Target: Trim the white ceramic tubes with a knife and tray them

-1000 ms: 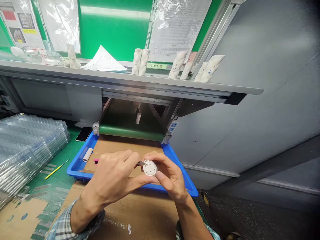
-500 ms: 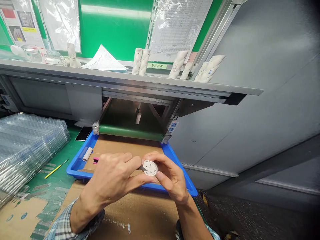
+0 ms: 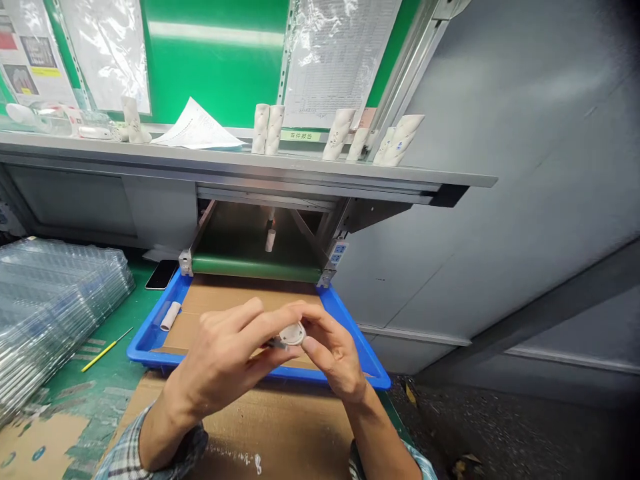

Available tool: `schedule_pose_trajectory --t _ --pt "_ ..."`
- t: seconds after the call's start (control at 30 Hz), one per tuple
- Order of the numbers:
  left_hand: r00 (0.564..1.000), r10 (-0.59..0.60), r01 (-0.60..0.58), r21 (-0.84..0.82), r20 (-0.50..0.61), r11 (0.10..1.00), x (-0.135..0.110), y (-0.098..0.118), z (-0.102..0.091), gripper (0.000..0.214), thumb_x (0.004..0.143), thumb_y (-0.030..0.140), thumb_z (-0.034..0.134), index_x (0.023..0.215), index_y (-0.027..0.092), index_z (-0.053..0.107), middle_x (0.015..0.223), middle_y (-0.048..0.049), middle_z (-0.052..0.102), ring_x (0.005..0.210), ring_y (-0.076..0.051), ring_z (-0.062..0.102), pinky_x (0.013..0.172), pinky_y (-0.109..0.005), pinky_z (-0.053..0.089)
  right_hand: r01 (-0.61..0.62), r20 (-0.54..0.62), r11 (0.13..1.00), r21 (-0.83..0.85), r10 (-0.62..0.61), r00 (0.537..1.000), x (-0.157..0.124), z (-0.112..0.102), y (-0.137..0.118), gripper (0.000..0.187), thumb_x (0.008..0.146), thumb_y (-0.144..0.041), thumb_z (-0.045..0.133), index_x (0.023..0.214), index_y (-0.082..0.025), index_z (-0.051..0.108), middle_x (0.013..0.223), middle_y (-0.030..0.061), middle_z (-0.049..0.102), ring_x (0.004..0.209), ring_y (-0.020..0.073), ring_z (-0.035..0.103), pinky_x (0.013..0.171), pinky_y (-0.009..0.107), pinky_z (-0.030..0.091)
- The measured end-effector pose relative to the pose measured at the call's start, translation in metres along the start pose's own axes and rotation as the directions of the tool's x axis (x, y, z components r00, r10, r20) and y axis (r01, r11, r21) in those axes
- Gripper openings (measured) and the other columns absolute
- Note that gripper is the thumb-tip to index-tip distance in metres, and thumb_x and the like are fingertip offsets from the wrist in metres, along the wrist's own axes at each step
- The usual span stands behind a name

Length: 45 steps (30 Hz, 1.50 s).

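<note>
Over the blue plastic tray (image 3: 150, 350), right fingers (image 3: 320, 320) pinch a white plastic disc (image 3: 293, 334) by its rim, probably light, stiff; left fingers (image 3: 250, 319) grip a small metal blade (image 3: 277, 343).

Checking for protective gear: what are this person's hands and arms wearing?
The left hand and right hand are bare, with no gloves, and no ring or watch shows. The forearms are uncovered down to plaid shirt sleeves, the left sleeve and right sleeve, checked in blue, white and dark tones.
</note>
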<state>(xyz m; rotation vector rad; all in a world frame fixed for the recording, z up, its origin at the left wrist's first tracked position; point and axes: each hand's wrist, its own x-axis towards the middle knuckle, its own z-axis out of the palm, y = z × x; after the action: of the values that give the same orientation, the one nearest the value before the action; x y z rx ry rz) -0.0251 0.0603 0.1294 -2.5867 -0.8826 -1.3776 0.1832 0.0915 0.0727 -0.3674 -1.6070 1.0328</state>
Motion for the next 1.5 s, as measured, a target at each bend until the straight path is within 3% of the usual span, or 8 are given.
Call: schedule_pose_trajectory --t 0.17,0.37,0.5,0.6,0.67,0.83,1.2,1.5 --pt "0.995 0.019 -0.030 -0.119 -0.093 0.992 0.001 0.000 0.003 0.009 0.108 0.019 0.069 0.112 0.021 0.062 0.099 -0.0012 0.074 0.083 -0.010 0.070 0.074 -0.019 0.053 0.014 -0.063 0.999 -0.031 -0.016 0.998 0.000 0.008 -0.004 0.032 0.108 -0.047 0.067 0.134 -0.029 0.073 0.117 0.0091 0.076 0.103 0.0222 0.075 0.093 0.034 0.065" --pt "0.996 -0.001 -0.003 -0.054 -0.084 0.999 0.004 0.001 0.004 0.010 0.113 0.030 0.063 0.117 0.022 0.060 0.089 0.0010 0.071 0.072 -0.010 0.066 0.064 -0.021 0.049 0.075 -0.028 0.978 -0.195 -0.082 0.996 -0.003 0.011 -0.001 0.038 0.107 -0.036 0.071 0.145 -0.033 0.066 0.127 0.0091 0.072 0.116 0.0239 0.072 0.101 0.036 0.063" --pt "0.999 -0.002 -0.003 -0.105 -0.049 0.994 0.004 0.003 -0.001 0.018 0.113 0.039 0.062 0.107 0.022 0.060 0.091 -0.0019 0.071 0.075 -0.012 0.065 0.062 -0.022 0.049 0.114 -0.114 0.917 -0.382 -0.169 0.979 -0.002 0.008 0.002 0.033 0.103 -0.035 0.077 0.137 -0.034 0.076 0.123 0.0084 0.069 0.111 0.0229 0.071 0.095 0.035 0.062" --pt "0.995 -0.077 0.075 -0.034 -0.055 0.997 0.003 0.001 -0.007 0.021 0.117 0.036 0.049 0.114 0.020 0.063 0.104 -0.0077 0.074 0.093 -0.018 0.070 0.074 -0.026 0.055 0.065 -0.141 0.942 -0.330 -0.117 0.983 -0.003 0.003 0.003 0.036 0.104 -0.033 0.077 0.140 -0.035 0.073 0.122 0.0064 0.075 0.114 0.0218 0.073 0.102 0.035 0.060" --pt "0.994 -0.097 0.101 0.079 -0.049 0.992 0.001 0.000 -0.010 0.023 0.119 0.028 0.043 0.124 0.020 0.064 0.103 -0.0062 0.075 0.092 -0.017 0.071 0.078 -0.028 0.055 0.060 -0.133 0.970 -0.237 -0.094 0.987 -0.003 0.000 0.002 0.033 0.105 -0.031 0.076 0.138 -0.035 0.070 0.124 0.0053 0.078 0.119 0.0216 0.074 0.108 0.037 0.060" --pt "0.993 -0.093 0.080 0.170 0.073 0.982 0.001 0.002 -0.011 0.043 0.121 0.039 0.036 0.152 0.019 0.056 0.095 -0.0021 0.074 0.076 -0.014 0.070 0.064 -0.027 0.048 0.108 -0.087 0.971 -0.212 -0.129 0.988 0.000 -0.005 -0.001 0.027 0.106 -0.030 0.074 0.133 -0.032 0.072 0.127 0.0075 0.078 0.123 0.0238 0.074 0.110 0.042 0.060" --pt "0.995 -0.047 0.043 0.043 0.089 0.998 -0.001 0.002 -0.015 0.030 0.116 0.026 0.055 0.143 0.021 0.067 0.078 0.0027 0.061 0.068 -0.014 0.051 0.063 -0.028 0.038 0.123 0.008 0.943 -0.309 -0.126 0.992 0.000 -0.013 -0.003 0.027 0.107 -0.038 0.072 0.134 -0.033 0.074 0.123 0.0091 0.073 0.114 0.0240 0.071 0.099 0.038 0.061" --pt "0.989 -0.070 0.079 -0.068 0.131 0.995 -0.001 -0.001 -0.021 0.027 0.115 0.027 0.058 0.140 0.025 0.069 0.085 0.0036 0.070 0.072 -0.012 0.055 0.069 -0.026 0.041 0.120 0.078 0.958 -0.262 -0.103 0.992 -0.001 -0.019 -0.002 0.031 0.108 -0.037 0.071 0.139 -0.036 0.073 0.125 0.0084 0.071 0.116 0.0244 0.069 0.102 0.040 0.059"
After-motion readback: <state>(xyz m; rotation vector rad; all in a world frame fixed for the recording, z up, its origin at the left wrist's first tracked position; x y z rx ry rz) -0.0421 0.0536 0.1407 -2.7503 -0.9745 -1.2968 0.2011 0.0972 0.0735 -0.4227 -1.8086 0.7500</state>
